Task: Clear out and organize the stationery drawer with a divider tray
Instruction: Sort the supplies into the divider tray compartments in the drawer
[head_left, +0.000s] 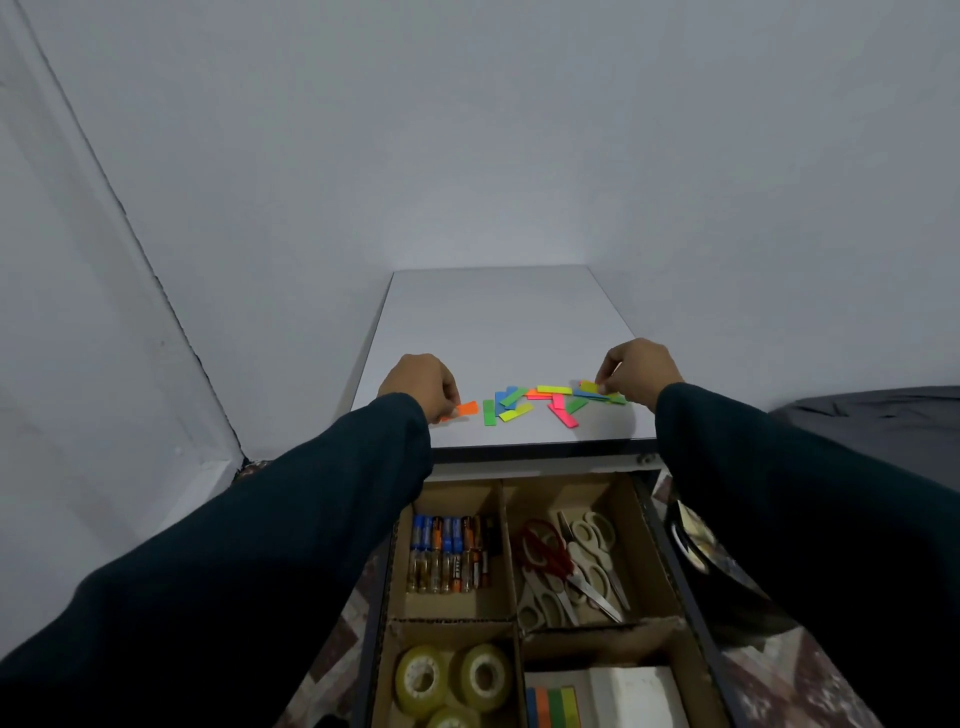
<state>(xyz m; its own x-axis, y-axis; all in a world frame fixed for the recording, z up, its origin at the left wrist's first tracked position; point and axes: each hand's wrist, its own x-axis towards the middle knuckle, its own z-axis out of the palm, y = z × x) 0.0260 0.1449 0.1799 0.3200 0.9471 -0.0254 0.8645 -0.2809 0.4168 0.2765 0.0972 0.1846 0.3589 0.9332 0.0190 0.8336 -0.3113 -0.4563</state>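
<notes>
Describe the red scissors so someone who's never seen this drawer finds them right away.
Start at the open drawer's cardboard divider tray. In its far right compartment, beside the batteries, lies a heap of scissors. The red scissors lie on top, the only pair with red handles; the rest are cream.

Matt brown cardboard divider tray (506, 525), smooth white laminate cabinet top (498, 322), glossy clear tape rolls (452, 675).

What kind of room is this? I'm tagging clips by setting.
Probably a room at home, in a corner: a small white cabinet top stands against bare walls, its open drawer holds a cardboard tray of batteries, scissors and tape rolls, and dark bedding shows at right.
</notes>
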